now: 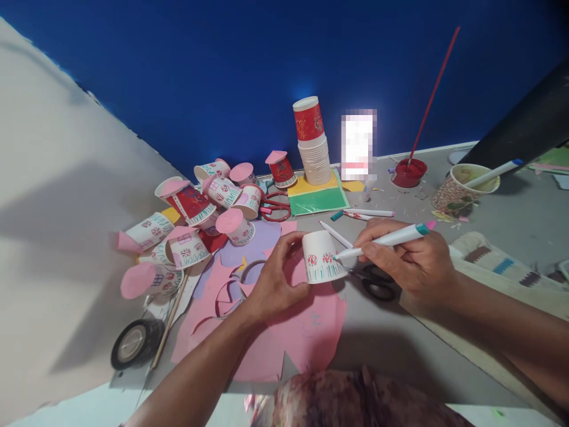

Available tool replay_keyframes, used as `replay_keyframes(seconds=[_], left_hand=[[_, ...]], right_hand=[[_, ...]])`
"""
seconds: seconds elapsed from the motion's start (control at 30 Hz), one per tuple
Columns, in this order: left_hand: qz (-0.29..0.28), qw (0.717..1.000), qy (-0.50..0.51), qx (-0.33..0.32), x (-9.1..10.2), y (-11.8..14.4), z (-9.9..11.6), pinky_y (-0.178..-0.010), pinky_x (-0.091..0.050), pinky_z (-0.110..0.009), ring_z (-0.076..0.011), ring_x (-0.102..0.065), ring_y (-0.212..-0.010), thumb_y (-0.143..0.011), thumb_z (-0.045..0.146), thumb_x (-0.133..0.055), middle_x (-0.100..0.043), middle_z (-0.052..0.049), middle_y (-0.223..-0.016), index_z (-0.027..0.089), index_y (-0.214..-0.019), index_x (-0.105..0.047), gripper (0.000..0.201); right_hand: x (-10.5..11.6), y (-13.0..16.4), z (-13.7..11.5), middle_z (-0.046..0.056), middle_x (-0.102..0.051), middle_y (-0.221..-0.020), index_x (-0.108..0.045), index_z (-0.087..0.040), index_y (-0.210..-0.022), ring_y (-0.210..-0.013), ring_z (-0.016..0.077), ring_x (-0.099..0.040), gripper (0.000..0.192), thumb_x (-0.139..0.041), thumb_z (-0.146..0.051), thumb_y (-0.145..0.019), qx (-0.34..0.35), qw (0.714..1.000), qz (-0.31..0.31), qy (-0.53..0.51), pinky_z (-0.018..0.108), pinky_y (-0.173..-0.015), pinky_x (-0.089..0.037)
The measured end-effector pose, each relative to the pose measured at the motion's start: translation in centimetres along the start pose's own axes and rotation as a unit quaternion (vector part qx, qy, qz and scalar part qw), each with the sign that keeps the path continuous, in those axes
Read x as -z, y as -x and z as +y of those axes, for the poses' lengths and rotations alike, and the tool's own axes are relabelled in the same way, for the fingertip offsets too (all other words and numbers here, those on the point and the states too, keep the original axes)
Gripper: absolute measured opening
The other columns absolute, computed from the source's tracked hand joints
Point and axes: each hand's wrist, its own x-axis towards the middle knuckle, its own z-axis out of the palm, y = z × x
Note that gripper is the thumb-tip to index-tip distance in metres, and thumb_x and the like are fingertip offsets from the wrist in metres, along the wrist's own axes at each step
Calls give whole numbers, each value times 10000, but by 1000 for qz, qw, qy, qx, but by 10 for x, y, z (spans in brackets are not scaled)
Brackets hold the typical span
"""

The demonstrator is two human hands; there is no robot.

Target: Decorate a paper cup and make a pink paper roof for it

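My left hand [273,279] grips an upside-down white paper cup [322,255] with red flowers and green strokes drawn near its rim. My right hand [411,258] holds a white marker with a teal and pink end [391,238], its tip touching the cup's side. Both hands hover over a sheet of cut pink paper [306,332] on the grey floor. Black-handled scissors [377,283] lie partly hidden under my right hand.
A pile of decorated cups with pink lids [200,219] lies to the left. A stack of cups [313,148], green and yellow paper [317,198], red scissors [275,209], loose markers [368,212], a red paint bowl with a brush [409,172], a patterned cup [466,187] and a tape roll [133,343] surround the spot.
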Motion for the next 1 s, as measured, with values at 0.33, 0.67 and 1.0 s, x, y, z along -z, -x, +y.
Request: replay_keyframes(seconds=[0.33,0.67,1.0], left_hand=[[3,1000,-20,-4,0,0,-1,-1223,-417,-513,-304,-541,-1361,-680,70,-711,-562,-96,-1388,254,-1381,-485,759],[-6,1000,-11,-16,0,0,-1,-1228,-416,-495,-295,-543,-1371,-672,43,-699,-562,-81,-1408,269,-1391,-484,784],[-10,1000,-19,-22,-1,0,-1,-1229,-417,-495,-289,-549,-1361,-667,50,-686,-553,-84,-1404,266,-1381,-481,774]], right_hand=[[-3,0,-3,9,-755,-777,-720,-237,-855,-659,171,-683,156,-627,-176,-964,-8,1000,5,4,292,-584,-511],[-2,-1,4,13,-770,-813,-705,-226,-859,-684,159,-694,156,-624,-164,-977,12,1000,9,16,274,-591,-515],[-3,1,6,-1,-763,-817,-701,-247,-890,-698,161,-699,156,-626,-142,-978,12,1000,0,19,276,-602,-514]])
